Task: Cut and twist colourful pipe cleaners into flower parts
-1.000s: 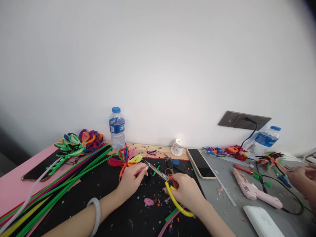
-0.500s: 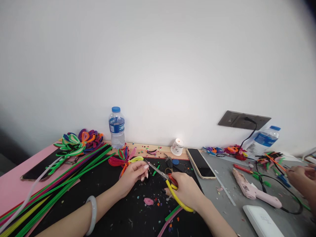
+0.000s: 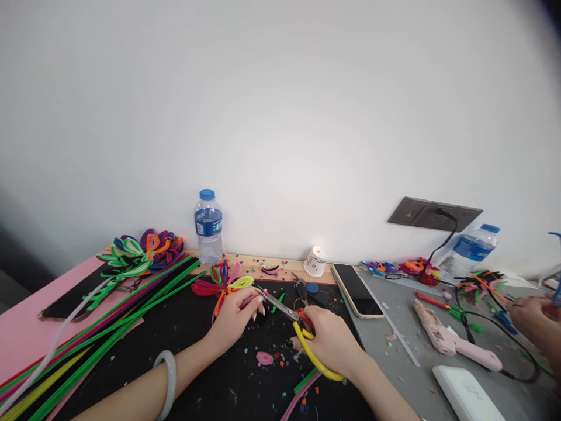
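My right hand (image 3: 332, 330) is wrapped round scissors (image 3: 286, 311) with yellow and red handles. Their metal blades point up and left, and the tips reach my left hand (image 3: 236, 316). That hand's thumb and fingers are pinched together on something small that I cannot make out. Just beyond them lies a pipe-cleaner flower (image 3: 213, 287) with red, green, pink and yellow loops; the fingers partly hide its yellow loop. Below the hands, a pink fuzzy scrap (image 3: 265, 358) and several tiny clippings lie on the black mat (image 3: 197, 374).
Long pipe cleaners (image 3: 109, 333) and finished flowers (image 3: 140, 251) lie at the left. A water bottle (image 3: 209, 228), a paper cup (image 3: 315, 261), keys (image 3: 300, 289) and a phone (image 3: 358, 291) stand or lie along the back. At right are a pink glue gun (image 3: 456, 345) and another person's hand (image 3: 534, 318).
My hands and the scissors stay almost in place, with the left fingers and blade tips slightly lower. At far right, the other person's hand has shifted, and a blue piece shows above it.
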Available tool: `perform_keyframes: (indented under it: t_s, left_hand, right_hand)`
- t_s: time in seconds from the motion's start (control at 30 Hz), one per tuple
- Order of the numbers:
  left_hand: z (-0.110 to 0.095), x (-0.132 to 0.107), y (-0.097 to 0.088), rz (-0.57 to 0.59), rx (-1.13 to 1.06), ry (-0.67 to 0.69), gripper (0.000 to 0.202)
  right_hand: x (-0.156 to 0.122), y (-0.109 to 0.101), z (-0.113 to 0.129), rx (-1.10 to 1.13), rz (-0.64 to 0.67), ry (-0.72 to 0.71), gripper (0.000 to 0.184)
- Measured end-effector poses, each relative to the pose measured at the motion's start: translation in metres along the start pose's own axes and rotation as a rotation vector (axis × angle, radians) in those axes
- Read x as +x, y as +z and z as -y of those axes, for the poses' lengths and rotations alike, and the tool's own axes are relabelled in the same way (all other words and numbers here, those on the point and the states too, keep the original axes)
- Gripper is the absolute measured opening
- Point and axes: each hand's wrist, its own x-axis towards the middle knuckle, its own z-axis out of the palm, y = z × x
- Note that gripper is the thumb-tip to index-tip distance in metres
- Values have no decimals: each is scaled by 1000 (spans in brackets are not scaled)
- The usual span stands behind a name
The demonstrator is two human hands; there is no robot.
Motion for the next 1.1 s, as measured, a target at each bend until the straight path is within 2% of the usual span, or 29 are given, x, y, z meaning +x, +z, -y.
perform_keyframes:
  t_s: [0.3,0.47,0.53,0.73,0.93,1.1]
  left_hand:
    - [1,0,2,30,-78,-6,27]
    - [2,-2,3,-129,-2,11,23]
    - [3,-3,2,-168,100,43,21]
    - [5,-5,-2,-184,410,210,17]
    - [11,-3,-6,-194,540,375,17]
    - [16,-1,-9,-164,620,451,19]
  right_hand:
    - [0,2,-1,39,-13,-14,29]
    - [-1,4,2,39,9,17,28]
    - [-3,5,3,51,14,18,28]
    - [-6,10,8,97,32,30,29]
    - [-7,13,9,125,37,49,30]
    - [-7,13,8,143,43,45,31]
